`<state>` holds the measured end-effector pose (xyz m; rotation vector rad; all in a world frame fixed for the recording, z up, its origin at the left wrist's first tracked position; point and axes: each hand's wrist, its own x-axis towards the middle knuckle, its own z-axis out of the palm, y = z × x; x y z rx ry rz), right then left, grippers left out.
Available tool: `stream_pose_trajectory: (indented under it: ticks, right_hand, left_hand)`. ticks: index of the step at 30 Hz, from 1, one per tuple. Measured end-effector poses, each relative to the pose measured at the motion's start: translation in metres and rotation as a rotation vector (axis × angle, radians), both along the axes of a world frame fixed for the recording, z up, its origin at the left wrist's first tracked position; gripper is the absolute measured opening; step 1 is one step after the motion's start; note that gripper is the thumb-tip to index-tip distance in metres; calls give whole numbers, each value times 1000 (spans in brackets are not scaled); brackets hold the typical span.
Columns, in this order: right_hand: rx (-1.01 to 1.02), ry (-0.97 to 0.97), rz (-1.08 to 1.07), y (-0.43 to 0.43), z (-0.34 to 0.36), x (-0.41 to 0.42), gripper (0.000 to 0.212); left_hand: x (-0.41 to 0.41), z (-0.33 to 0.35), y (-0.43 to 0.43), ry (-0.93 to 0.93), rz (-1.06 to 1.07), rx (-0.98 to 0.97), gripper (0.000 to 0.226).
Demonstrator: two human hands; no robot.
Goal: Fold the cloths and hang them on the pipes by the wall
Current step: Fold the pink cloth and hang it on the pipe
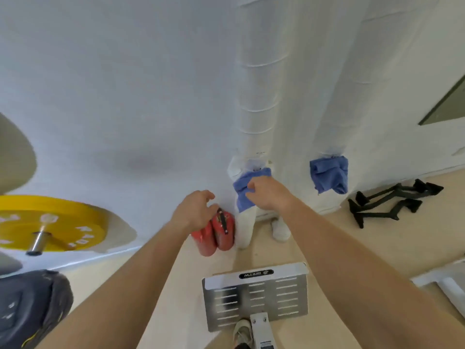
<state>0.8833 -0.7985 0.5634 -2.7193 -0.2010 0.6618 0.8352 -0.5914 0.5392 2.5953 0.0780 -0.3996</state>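
A folded blue cloth [245,191] hangs on the left white wrapped pipe [256,102] by the wall. My right hand [266,195] holds this cloth at its front, fingers curled round the fabric. My left hand [195,210] hovers just left of the pipe with fingers loosely curled and nothing in it. A second blue cloth [329,175] hangs on a fitting at the foot of the right pipe [352,96], apart from both hands.
Two red fire extinguishers [216,238] stand on the floor left of the pipe, under my left hand. A yellow weight plate [50,222] on a bar is at left. Black handles [392,200] lie at right. A metal footplate [256,295] sits near my feet.
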Motion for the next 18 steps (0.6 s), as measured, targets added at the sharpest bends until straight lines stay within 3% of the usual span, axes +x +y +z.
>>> stream_pose_trajectory:
  ticks: [2,7,18]
  right_hand:
    - [33,-52,57,40,9,-10,23]
    - [6,-109,318,201,21,-77,43]
    - [-129,-124,1007,494,-21,-314,41]
  left_hand:
    - [-25,-1,39,0,49,3,44]
    - [-145,-1,178,-32,286,26,40]
    - [-440,-25,385,35,801,32,34]
